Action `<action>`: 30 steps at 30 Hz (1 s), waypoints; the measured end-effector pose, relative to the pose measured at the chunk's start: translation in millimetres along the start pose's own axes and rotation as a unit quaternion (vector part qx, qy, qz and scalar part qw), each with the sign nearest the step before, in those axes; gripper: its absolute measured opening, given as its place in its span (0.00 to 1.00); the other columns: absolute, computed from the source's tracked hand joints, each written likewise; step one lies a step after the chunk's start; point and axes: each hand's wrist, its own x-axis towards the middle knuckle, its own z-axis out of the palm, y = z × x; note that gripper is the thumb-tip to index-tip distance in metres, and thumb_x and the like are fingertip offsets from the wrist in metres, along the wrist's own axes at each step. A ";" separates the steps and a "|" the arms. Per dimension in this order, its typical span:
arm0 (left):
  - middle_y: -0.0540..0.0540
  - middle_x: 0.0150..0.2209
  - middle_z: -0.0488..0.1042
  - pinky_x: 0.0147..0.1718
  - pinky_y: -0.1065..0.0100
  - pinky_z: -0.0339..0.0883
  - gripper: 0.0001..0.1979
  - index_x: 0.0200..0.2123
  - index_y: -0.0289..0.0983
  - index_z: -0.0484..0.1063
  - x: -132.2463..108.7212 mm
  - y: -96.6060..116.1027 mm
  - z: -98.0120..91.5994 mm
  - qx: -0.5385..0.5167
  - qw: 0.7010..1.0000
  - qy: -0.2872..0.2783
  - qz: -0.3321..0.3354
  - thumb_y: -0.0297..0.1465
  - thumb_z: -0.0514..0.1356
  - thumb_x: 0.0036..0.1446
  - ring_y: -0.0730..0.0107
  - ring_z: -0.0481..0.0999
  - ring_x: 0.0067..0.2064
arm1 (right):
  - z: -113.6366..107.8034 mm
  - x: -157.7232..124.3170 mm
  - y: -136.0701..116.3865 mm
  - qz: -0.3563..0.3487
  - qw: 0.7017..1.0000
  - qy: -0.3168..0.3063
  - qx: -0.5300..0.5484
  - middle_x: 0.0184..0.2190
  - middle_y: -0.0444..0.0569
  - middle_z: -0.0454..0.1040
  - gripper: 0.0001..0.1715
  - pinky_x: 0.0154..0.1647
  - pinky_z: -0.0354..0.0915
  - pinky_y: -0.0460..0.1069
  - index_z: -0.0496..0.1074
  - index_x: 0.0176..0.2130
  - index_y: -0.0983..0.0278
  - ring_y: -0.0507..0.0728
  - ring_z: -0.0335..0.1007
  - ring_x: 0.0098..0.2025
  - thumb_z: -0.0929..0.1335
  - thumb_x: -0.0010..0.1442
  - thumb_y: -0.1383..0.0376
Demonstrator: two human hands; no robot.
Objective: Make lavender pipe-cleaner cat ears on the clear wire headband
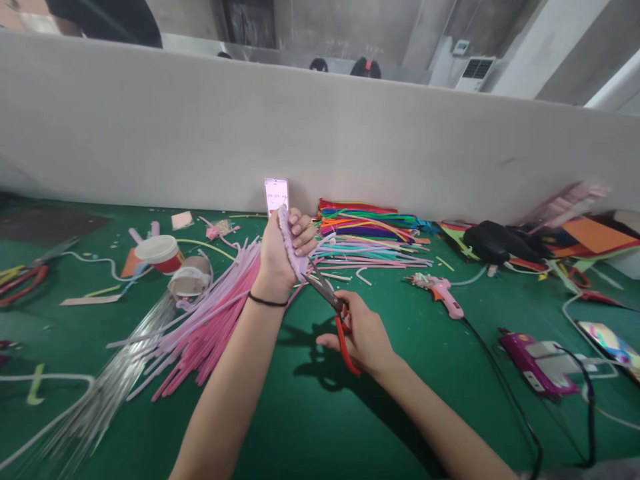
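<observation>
craft workshop, with scissors (344, 340), glue gun (443, 293), pipe cleaners (215, 327) and green worktable (310, 427).

A green table (300, 420) meets a pale partition (350, 133) — behind it, a grey wall (340, 33) and a white vented unit (475, 72)

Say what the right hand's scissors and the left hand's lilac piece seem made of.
Scissors: blades probably metal, grey with slight sheen; handles likely plastic, looking smooth and evenly red. Lilac piece: seemingly fuzzy chenille, matt, judging by its soft, bumpy surface.

Right fingers (353, 304) partly cover the scissors (339, 304) — the upright phone (275, 189) is part-hidden too.
</observation>
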 end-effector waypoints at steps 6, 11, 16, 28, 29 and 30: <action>0.55 0.16 0.52 0.09 0.78 0.43 0.21 0.19 0.37 0.56 -0.3 0.0 0.9 -0.011 1.000 0.009 0.004 0.33 0.42 0.66 0.81 0.51 0.13 | -0.4 -2.1 1.3 -0.004 1.000 0.001 0.002 0.32 0.50 0.72 0.43 0.26 0.65 0.48 0.63 0.51 0.67 0.54 0.69 0.27 0.71 0.47 0.41; 0.55 0.16 0.53 0.09 0.78 0.44 0.21 0.19 0.37 0.56 -1.5 2.0 1.8 -0.008 0.999 0.031 0.010 0.33 0.44 0.66 0.82 0.52 0.13 | 1.7 -4.0 3.8 -0.024 0.999 0.004 -0.022 0.32 0.50 0.72 0.40 0.25 0.64 0.47 0.64 0.50 0.66 0.54 0.69 0.27 0.71 0.48 0.43; 0.55 0.16 0.53 0.09 0.78 0.44 0.22 0.19 0.37 0.56 -1.2 0.6 1.3 -0.008 1.000 0.030 0.003 0.33 0.43 0.66 0.82 0.52 0.13 | 1.8 -1.8 1.1 -0.020 1.000 -0.002 -0.018 0.31 0.49 0.72 0.42 0.26 0.64 0.47 0.64 0.50 0.67 0.55 0.69 0.28 0.71 0.47 0.41; 0.55 0.16 0.52 0.08 0.78 0.42 0.22 0.19 0.37 0.55 7.4 -7.8 -6.2 0.003 0.999 0.017 -0.029 0.33 0.40 0.66 0.81 0.51 0.12 | 2.8 -3.8 1.9 -0.066 0.994 0.006 -0.084 0.35 0.54 0.71 0.42 0.32 0.67 0.51 0.66 0.50 0.67 0.59 0.71 0.35 0.66 0.51 0.38; 0.55 0.16 0.52 0.08 0.78 0.42 0.22 0.19 0.37 0.55 7.7 -7.6 -6.9 0.002 0.999 0.018 -0.030 0.33 0.40 0.66 0.81 0.51 0.12 | 2.9 -4.2 2.6 -0.072 0.993 0.006 -0.092 0.35 0.54 0.71 0.42 0.32 0.68 0.50 0.65 0.51 0.67 0.59 0.71 0.35 0.66 0.51 0.38; 0.55 0.16 0.52 0.08 0.78 0.42 0.22 0.19 0.37 0.55 7.9 -7.5 -7.5 0.001 0.999 0.019 -0.031 0.33 0.40 0.66 0.81 0.51 0.12 | 2.8 -4.5 3.0 -0.077 0.992 0.008 -0.099 0.35 0.54 0.71 0.42 0.32 0.68 0.50 0.65 0.51 0.68 0.59 0.71 0.35 0.66 0.52 0.39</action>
